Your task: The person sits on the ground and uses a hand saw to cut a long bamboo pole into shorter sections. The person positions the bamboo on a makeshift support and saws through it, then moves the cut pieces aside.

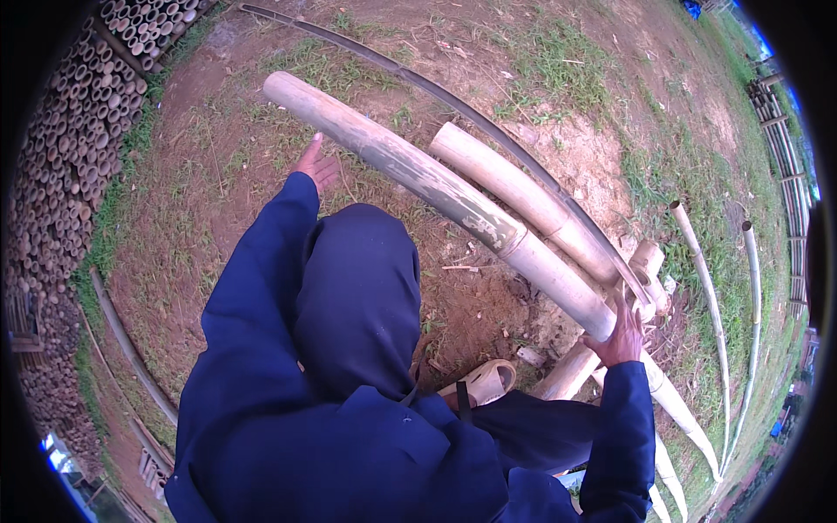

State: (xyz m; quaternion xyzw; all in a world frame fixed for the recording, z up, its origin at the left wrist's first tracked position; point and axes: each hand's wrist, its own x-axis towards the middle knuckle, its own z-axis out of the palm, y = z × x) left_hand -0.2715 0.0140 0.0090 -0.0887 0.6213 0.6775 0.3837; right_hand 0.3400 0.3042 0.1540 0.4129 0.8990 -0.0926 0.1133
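Observation:
A thick, pale bamboo pole (410, 170) with a darker mottled stretch slants from upper left to lower right in front of me. My right hand (621, 336) grips its lower right end, the fingers pointing away from me. Near the far left end, my left hand (321, 167) is open beside the pole's lower edge, fingers apart; whether it touches the pole I cannot tell. Behind lies a shorter bamboo piece (523, 196). A long, dark split bamboo strip (488, 126) curves past both, ending close to my right hand.
Short bamboo pieces (646, 259) lie beyond my right hand. Another bamboo length (567, 370) is under the pole's near end, close to a beige sandal (488, 381). Thin poles (704, 288) lie at right. Stacked bamboo (74, 148) fills the left side. The ground is soil with grass patches.

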